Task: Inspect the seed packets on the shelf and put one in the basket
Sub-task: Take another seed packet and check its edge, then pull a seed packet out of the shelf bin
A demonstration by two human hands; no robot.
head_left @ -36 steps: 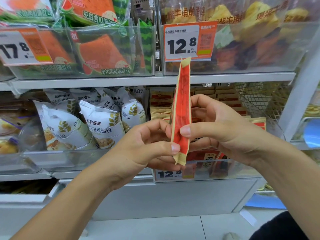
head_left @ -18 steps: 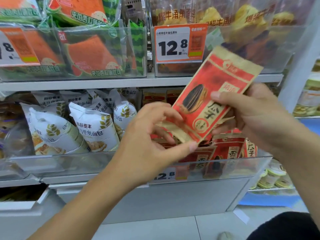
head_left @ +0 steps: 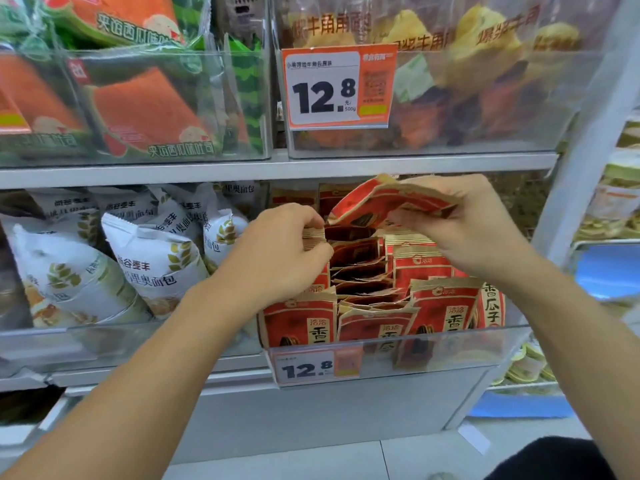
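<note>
Seed packets (head_left: 374, 296), red and tan, stand in rows in a clear bin (head_left: 450, 344) on the lower shelf (head_left: 138, 174). Above them, the right hand (head_left: 474, 230) pinches one seed packet (head_left: 391, 202), tilted nearly flat. The left hand (head_left: 284, 258) grips the top of a packet (head_left: 313, 235) at the row's left edge.

we see white bread bags (head_left: 152, 268) in a clear bin on the lower level, our landmark. above them lie watermelon toast packs (head_left: 138, 116). up and to the right of the bread bags hangs an orange price tag (head_left: 337, 86) reading 12.8, with croissant bags (head_left: 467, 64) behind it. a smaller price tag (head_left: 313, 368) sits low to their right.
</note>
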